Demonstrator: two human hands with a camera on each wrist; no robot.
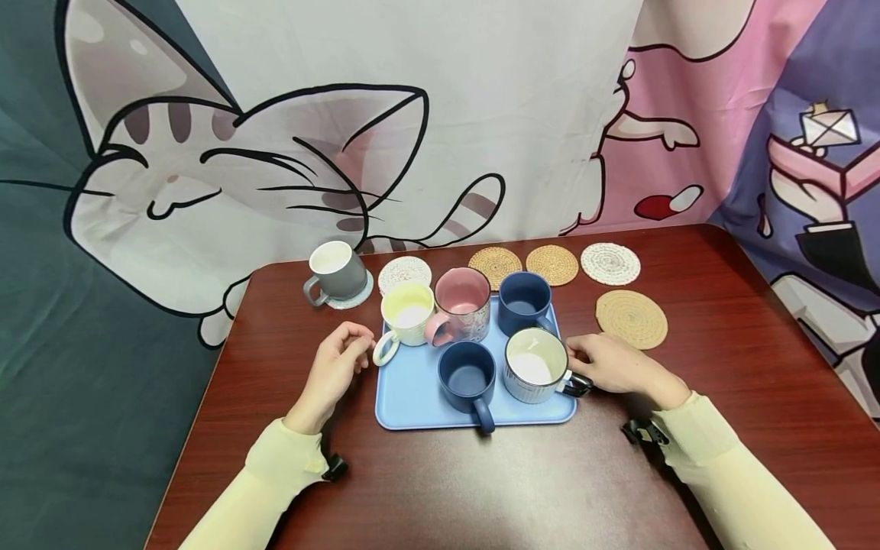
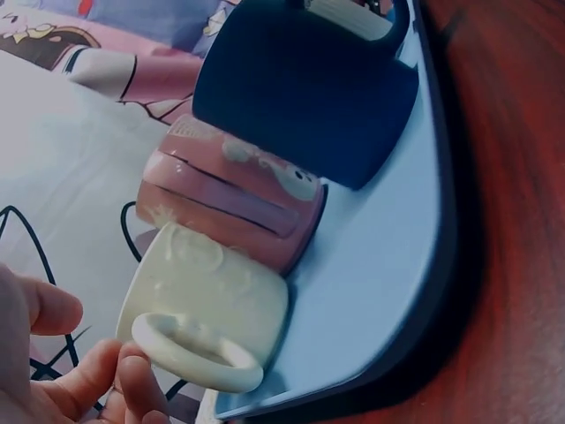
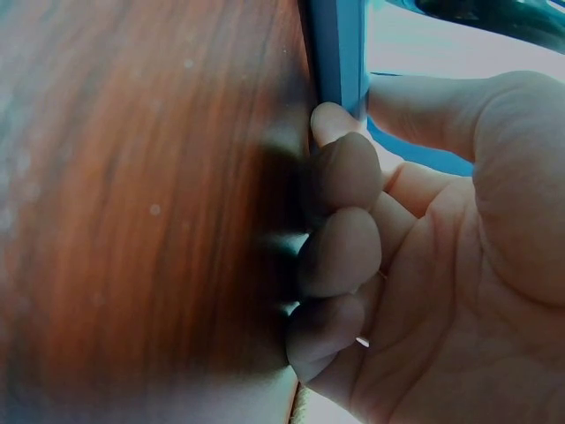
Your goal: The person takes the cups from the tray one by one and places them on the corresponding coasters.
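Note:
A light blue tray (image 1: pixel 412 405) lies on the table and carries several mugs. My right hand (image 1: pixel 612 363) pinches the tray's right rim between thumb and fingers, beside the black handle of a white mug (image 1: pixel 532 367). Just off the left side, my left hand (image 1: pixel 337 363) is close to the handle of a pale yellow mug (image 2: pixel 207 283), thumb apart from loosely bent fingers; whether it touches the handle or the tray I cannot tell. Also on the tray are a pink mug (image 1: pixel 462 302) and two dark blue mugs, one at the back (image 1: pixel 524 302) and one in front (image 1: pixel 467 374).
Left of the tray, a grey mug (image 1: pixel 337 271) stands on a pale coaster (image 1: pixel 357 294). Behind the tray lie a white coaster (image 1: pixel 404 271), two tan coasters and another white one (image 1: pixel 610 263). A larger tan coaster (image 1: pixel 632 317) is near my right hand. Printed cloth hangs behind the table.

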